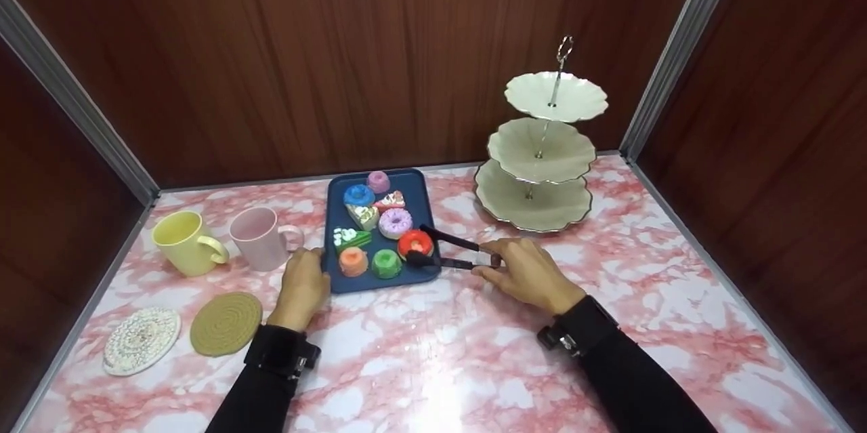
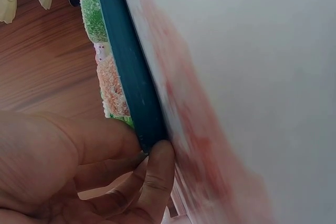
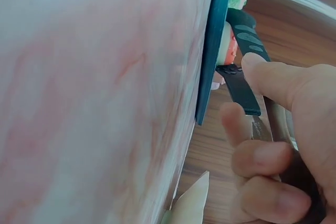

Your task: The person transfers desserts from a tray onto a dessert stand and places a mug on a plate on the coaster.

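Observation:
A dark blue tray lies on the table with small toy cakes and doughnuts on it. My left hand grips the tray's near left corner, thumb and fingertips meeting at the rim in the left wrist view. In my right hand is a pair of black-tipped tongs, held by the handles. Their spread tips stand on either side of the red doughnut at the tray's right edge. A green cake and an orange cake sit along the near edge; a lilac doughnut is behind the red one.
A three-tier cake stand with scalloped plates rises at the back right. Left of the tray are a pink mug and a yellow mug. Nearer lie a tan coaster and a white coaster. Wood-look panels enclose the table.

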Tool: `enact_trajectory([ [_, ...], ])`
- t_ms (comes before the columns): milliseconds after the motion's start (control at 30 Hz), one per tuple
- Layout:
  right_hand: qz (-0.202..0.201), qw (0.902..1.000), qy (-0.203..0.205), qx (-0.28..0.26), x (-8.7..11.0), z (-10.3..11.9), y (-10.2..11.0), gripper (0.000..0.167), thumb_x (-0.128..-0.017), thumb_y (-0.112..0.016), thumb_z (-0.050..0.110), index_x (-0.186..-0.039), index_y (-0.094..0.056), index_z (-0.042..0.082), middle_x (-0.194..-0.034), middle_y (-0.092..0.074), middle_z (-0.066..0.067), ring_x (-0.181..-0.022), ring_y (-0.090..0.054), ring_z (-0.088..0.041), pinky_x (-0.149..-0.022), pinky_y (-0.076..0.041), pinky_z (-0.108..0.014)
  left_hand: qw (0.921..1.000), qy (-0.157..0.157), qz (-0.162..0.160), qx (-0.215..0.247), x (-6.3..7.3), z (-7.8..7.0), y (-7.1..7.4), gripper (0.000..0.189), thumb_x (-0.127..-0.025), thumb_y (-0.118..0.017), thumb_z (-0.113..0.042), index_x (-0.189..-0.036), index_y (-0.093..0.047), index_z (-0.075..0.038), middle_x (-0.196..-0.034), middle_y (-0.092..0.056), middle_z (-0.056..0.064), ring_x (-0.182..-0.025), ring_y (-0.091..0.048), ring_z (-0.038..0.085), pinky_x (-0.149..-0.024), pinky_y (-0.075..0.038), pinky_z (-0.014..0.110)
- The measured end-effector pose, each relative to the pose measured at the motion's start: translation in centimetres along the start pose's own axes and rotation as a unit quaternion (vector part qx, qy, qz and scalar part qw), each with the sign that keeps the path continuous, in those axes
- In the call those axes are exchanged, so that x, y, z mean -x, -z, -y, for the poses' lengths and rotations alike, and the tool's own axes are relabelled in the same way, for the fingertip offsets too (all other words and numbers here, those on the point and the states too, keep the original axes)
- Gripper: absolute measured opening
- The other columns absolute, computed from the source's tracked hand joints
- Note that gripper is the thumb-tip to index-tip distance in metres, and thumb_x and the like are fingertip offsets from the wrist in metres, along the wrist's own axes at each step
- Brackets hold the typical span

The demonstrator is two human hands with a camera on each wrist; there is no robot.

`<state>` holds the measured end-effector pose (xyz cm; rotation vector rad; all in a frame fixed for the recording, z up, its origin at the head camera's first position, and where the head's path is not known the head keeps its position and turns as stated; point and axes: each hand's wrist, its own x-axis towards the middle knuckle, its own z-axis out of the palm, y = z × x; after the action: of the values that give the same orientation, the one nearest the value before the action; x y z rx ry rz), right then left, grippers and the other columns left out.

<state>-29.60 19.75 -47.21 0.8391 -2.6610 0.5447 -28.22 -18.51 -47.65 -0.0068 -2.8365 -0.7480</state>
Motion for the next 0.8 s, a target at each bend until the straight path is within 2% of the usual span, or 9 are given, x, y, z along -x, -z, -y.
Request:
enact_trajectory([
  [133,-0.009,0.9999,0.009,-0.004,0.1,-0.1,0.0,0.028,-0.080,-0.065,0.049,-0.095,-0.067,0.026,-0.063,-0.054,0.016,-0.057,-0.049,-0.004,-0.048,-0.035,-0.021,1.0000,-0.003,-0.003,0.000,0.0,0.2,-0.1,0.044,-0.074,-0.059,0.002,-0.118,-0.057,0.007,-0.106,-0.057,0.029,-0.103,-0.054,0.043,-0.092,-0.043,0.049],
  [400,-0.010,0.9997,0.017,-0.011,0.1,-0.2,0.2,0.040,-0.080,-0.065,0.048,-0.107,-0.069,0.019,-0.063,-0.056,0.016,-0.058,-0.050,-0.002,-0.048,-0.037,-0.019,0.9998,-0.010,-0.014,0.008,0.2,0.4,-0.1,0.041,-0.072,-0.059,0.004,-0.113,-0.061,0.007,-0.102,-0.058,0.027,-0.101,-0.055,0.042,-0.090,-0.043,0.049],
  [800,-0.021,0.9995,0.001,-0.023,0.1,-0.5,1.1,0.039,-0.079,-0.066,0.046,-0.110,-0.069,0.022,-0.064,-0.057,0.019,-0.053,-0.048,0.002,-0.047,-0.037,-0.018,0.9999,-0.001,-0.006,0.014,0.1,0.0,0.0,0.044,-0.073,-0.059,0.003,-0.117,-0.058,0.007,-0.104,-0.057,0.028,-0.101,-0.055,0.042,-0.091,-0.044,0.049],
])
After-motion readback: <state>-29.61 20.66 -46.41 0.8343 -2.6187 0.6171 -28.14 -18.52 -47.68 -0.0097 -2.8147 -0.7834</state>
